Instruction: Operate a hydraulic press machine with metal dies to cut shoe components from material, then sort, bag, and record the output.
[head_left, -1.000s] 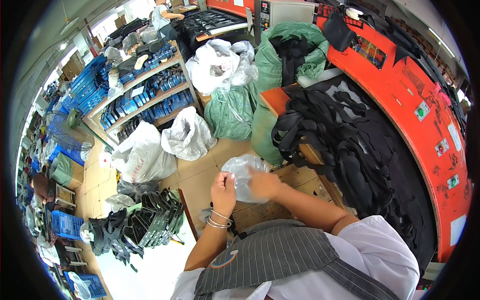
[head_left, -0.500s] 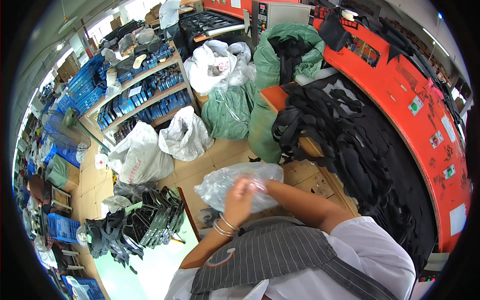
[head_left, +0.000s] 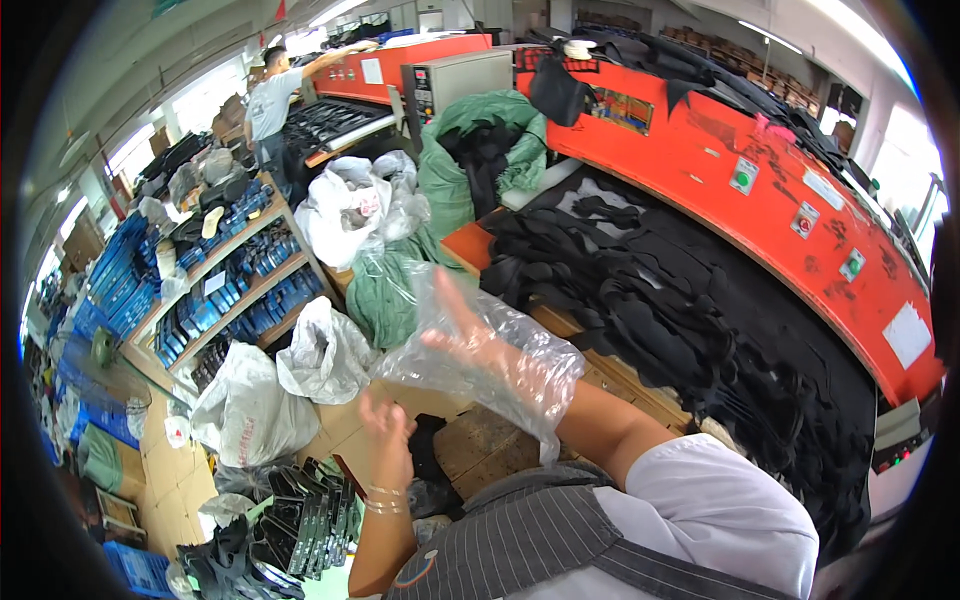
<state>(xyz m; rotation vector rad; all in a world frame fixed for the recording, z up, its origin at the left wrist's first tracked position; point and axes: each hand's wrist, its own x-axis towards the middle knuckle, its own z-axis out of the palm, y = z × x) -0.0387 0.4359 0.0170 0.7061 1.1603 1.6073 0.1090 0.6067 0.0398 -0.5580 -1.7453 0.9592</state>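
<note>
A clear plastic bag (head_left: pixel 500 375) is pulled over my right hand (head_left: pixel 470 335), whose fingers are spread inside it and point up and left. My left hand (head_left: pixel 385 425), with bracelets on the wrist, is raised just below the bag's lower left edge, fingers loosely curled at the plastic. Whether it grips the bag I cannot tell. Both hands hover above a wooden bench (head_left: pixel 480 450) beside a large heap of black cut pieces (head_left: pixel 690 320).
A red machine (head_left: pixel 760 170) curves along the right. Green sacks (head_left: pixel 470 170) and white plastic bags (head_left: pixel 340 210) stand ahead. Blue-stocked shelves (head_left: pixel 230 280) are at left, with black pieces (head_left: pixel 310 510) on the floor. Another person (head_left: pixel 270 100) works at the far back.
My right hand has pushed into the clear bag and lifted up with fingers spread. My left hand dropped lower, under the bag's edge. The view tilted upward.
</note>
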